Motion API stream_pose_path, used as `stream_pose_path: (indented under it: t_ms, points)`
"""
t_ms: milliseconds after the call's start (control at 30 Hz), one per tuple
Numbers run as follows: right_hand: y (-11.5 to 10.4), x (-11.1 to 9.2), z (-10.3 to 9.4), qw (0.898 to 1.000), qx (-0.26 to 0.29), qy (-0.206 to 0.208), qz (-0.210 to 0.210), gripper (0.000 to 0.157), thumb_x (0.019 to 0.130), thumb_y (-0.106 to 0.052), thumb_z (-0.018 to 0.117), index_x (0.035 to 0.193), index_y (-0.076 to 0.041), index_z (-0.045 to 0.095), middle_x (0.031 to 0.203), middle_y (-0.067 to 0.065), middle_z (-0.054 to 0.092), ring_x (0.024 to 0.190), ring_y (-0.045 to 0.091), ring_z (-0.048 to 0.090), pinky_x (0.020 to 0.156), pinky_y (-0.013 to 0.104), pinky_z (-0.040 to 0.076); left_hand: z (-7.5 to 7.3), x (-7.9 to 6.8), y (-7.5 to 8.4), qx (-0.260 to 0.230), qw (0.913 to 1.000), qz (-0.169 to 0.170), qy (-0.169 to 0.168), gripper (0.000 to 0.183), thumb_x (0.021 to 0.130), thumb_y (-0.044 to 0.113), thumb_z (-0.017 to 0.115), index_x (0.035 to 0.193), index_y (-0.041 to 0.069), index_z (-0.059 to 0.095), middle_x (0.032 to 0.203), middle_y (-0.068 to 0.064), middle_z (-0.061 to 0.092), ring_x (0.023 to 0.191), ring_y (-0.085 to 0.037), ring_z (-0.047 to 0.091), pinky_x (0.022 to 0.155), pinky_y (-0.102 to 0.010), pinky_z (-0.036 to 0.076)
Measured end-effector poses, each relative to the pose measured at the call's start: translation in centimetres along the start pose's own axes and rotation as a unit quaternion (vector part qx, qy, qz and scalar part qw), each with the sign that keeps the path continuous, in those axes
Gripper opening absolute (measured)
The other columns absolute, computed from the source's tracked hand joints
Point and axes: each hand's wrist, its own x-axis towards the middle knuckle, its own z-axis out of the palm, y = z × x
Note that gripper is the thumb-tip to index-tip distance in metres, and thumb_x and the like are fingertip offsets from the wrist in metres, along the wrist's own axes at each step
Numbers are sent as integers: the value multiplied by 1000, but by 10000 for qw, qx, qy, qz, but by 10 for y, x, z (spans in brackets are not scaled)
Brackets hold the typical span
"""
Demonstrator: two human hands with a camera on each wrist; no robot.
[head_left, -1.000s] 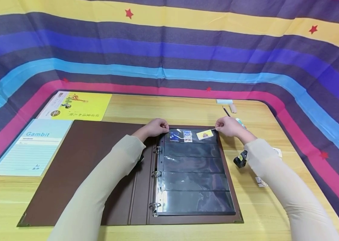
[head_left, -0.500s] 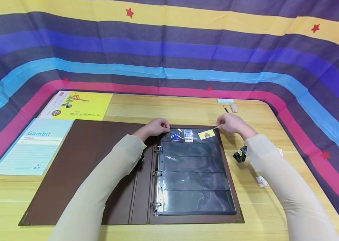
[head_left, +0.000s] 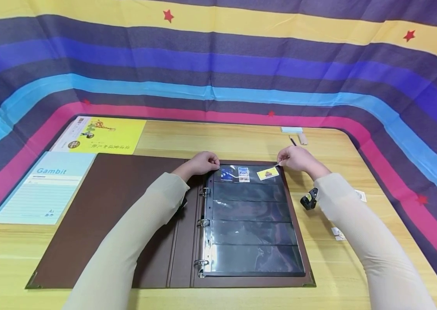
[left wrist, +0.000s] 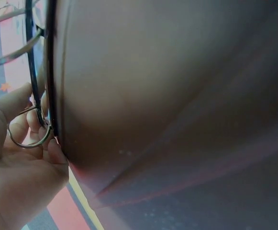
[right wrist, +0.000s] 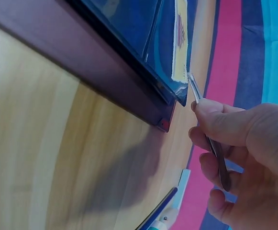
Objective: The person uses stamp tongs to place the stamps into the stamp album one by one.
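Note:
A brown ring-binder stamp album (head_left: pixel 137 206) lies spread on the table, with a black pocket page (head_left: pixel 249 234) on its right side. My left hand (head_left: pixel 202 163) pinches the page's upper left corner, beside a metal ring (left wrist: pixel 31 143) in the left wrist view. My right hand (head_left: pixel 298 159) grips tweezers (right wrist: pixel 213 148); their tip touches or nearly touches the corner of a yellow stamp (head_left: pixel 267 173). That stamp sits tilted in the top pocket. Left of it are a blue stamp (head_left: pixel 226 174) and a blue-and-white stamp (head_left: pixel 243 175).
Small loose stamps (head_left: pixel 338 234) lie beneath my right forearm. A small black object (head_left: pixel 309 199) is close to my right wrist. A pencil (head_left: pixel 292 140) and an eraser (head_left: pixel 302 138) lie at the back. On the left are a Gambit notepad (head_left: pixel 44 189) and a yellow booklet (head_left: pixel 113 137).
The yellow stamp has shifted slightly right and lower in the top pocket. My right hand moved a little with the tweezers; my left hand stays at the page corner.

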Motion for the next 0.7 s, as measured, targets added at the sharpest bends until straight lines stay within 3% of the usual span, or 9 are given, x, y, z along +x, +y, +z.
stream_pose_path:
  t_ms: [300, 533, 700]
  points:
    - [4, 0, 0, 9998, 140, -149, -60, 4, 76, -6, 56, 74, -7, 59, 70, 1, 56, 66, 18, 47, 63, 35, 36, 0, 1, 0, -8, 10000, -39, 0, 5, 81, 9, 51, 79, 6, 53, 77, -5, 50, 69, -16, 43, 64, -27, 37]
    - [7, 2, -2, 9977, 442, -495, -136, 5, 76, -2, 55, 75, -4, 60, 73, 4, 56, 71, 20, 50, 65, 36, 38, 1, 1, 2, 26, 10000, -56, -6, 5, 81, 10, 51, 80, 6, 54, 79, -5, 50, 69, -16, 44, 65, -27, 38]
    - [11, 3, -5, 9948, 619, -781, -203, 15, 80, 2, 46, 83, -4, 60, 79, 8, 56, 66, 18, 44, 60, 31, 34, 2, 0, 2, 19, 10000, -78, -25, 5, 81, 10, 51, 80, 6, 54, 79, -5, 50, 69, -17, 44, 65, -28, 38]
